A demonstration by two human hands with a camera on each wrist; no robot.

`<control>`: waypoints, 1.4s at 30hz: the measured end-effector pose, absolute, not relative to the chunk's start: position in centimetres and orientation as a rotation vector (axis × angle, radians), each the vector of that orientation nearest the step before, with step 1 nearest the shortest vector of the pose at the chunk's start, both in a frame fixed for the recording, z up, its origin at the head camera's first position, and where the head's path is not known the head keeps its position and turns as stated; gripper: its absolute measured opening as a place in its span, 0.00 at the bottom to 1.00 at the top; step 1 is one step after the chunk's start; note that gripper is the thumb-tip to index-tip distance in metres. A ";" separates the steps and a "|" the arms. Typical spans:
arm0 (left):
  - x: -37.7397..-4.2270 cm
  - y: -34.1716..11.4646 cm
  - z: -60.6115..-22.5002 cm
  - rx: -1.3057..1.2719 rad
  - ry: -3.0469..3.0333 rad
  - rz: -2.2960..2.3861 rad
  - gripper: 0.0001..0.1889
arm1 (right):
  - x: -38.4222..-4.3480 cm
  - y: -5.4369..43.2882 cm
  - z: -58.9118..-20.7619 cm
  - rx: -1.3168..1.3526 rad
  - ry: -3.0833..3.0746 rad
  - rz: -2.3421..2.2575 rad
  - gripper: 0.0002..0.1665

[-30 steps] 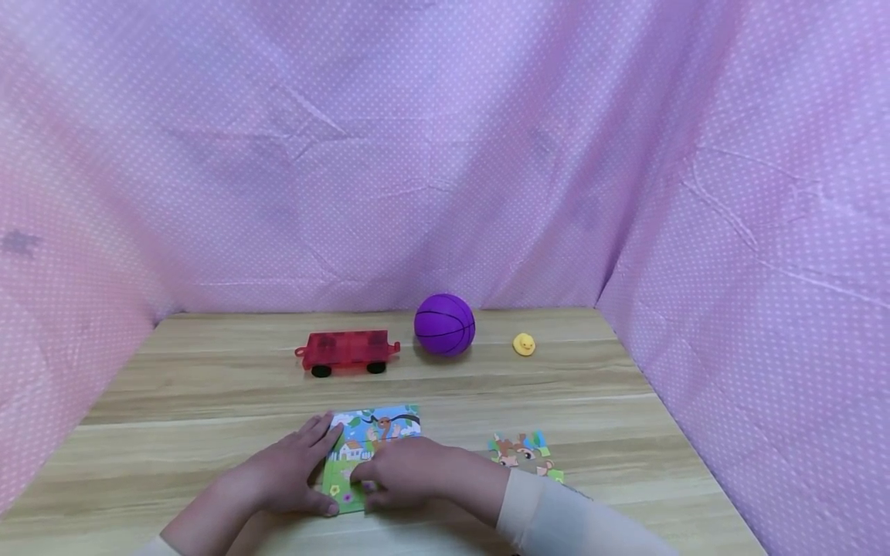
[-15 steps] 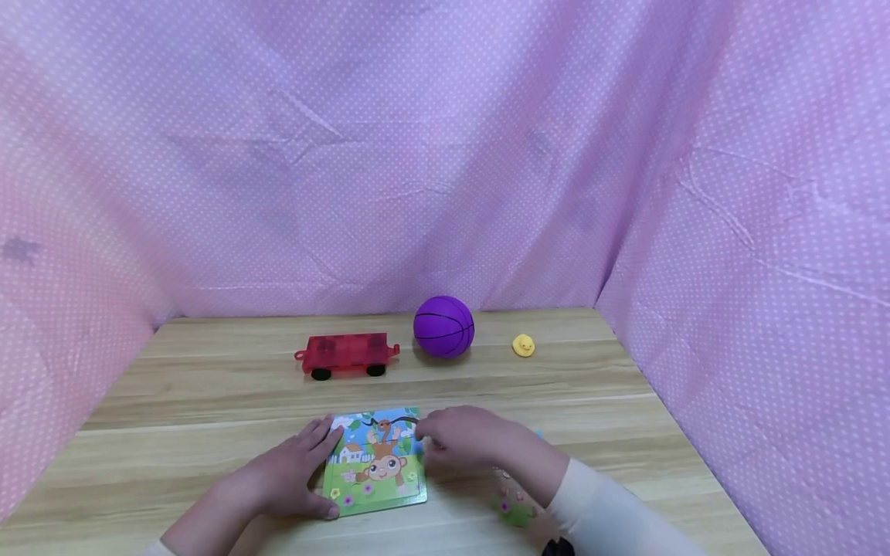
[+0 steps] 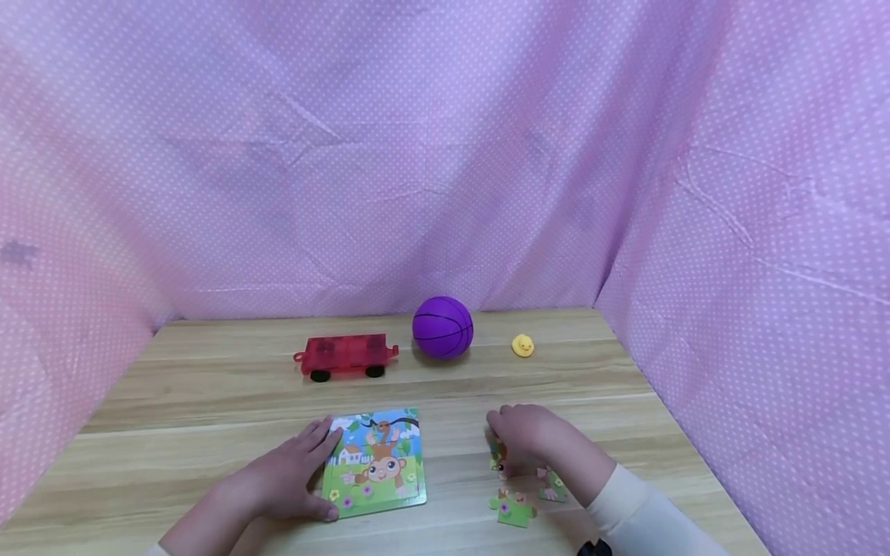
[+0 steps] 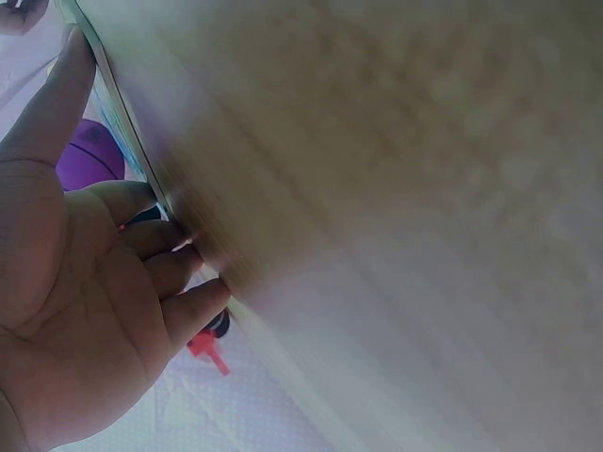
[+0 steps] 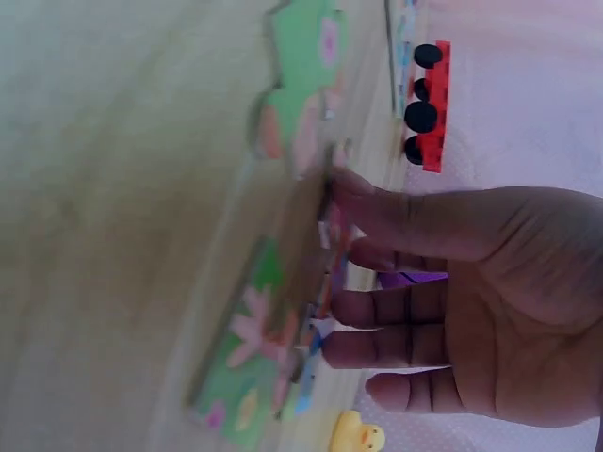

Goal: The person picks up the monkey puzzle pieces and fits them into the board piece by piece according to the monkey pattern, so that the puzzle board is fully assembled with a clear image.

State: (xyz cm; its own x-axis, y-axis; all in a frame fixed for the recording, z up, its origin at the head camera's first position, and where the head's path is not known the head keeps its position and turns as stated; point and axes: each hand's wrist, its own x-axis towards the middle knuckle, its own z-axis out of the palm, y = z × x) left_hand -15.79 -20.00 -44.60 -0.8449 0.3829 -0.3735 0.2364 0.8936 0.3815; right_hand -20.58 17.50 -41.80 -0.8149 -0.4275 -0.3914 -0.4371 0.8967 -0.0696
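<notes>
A square puzzle board (image 3: 378,500) with a monkey picture lies flat on the table. My left hand (image 3: 288,472) rests along its left side, thumb at the near corner and fingertips at the far one. Farther right, my right hand (image 3: 527,432) is low over several loose puzzle pieces. Thumb and fingertips reach a piece (image 3: 497,457) that the hand partly covers. A green piece (image 3: 513,512) with a purple flower lies nearest me; another flowered piece (image 3: 552,486) sits under the wrist. In the right wrist view, the fingers (image 5: 386,348) are nearly straight beside the pieces.
Toward the back of the wooden table (image 3: 229,394) stand a red toy wagon (image 3: 346,354) with black wheels, a purple ball (image 3: 443,328) and a small yellow duck (image 3: 523,345). Pink dotted cloth (image 3: 389,154) hangs behind and at both sides.
My right hand has moved from over the board to the loose pieces at the right, uncovering the monkey picture. My left hand has stayed at the board's left side.
</notes>
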 end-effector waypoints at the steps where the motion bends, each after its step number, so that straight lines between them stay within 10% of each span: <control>1: -15.8 -20.0 -44.6 0.452 2.611 0.450 0.60 | -20.5 17.5 -41.9 -0.630 2.664 0.042 0.25; 42: -15.7 -19.9 -44.7 0.442 2.612 0.432 0.61 | -22.1 11.7 -42.9 -1.128 2.742 -0.076 0.16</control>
State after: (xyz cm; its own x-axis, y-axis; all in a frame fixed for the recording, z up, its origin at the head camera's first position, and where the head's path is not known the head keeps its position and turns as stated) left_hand -15.74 -19.88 -44.69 -0.8457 0.3749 -0.3798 0.2325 0.8994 0.3702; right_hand -22.07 11.73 -42.94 -0.6977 -0.7022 -0.1420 -0.6933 0.7117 -0.1132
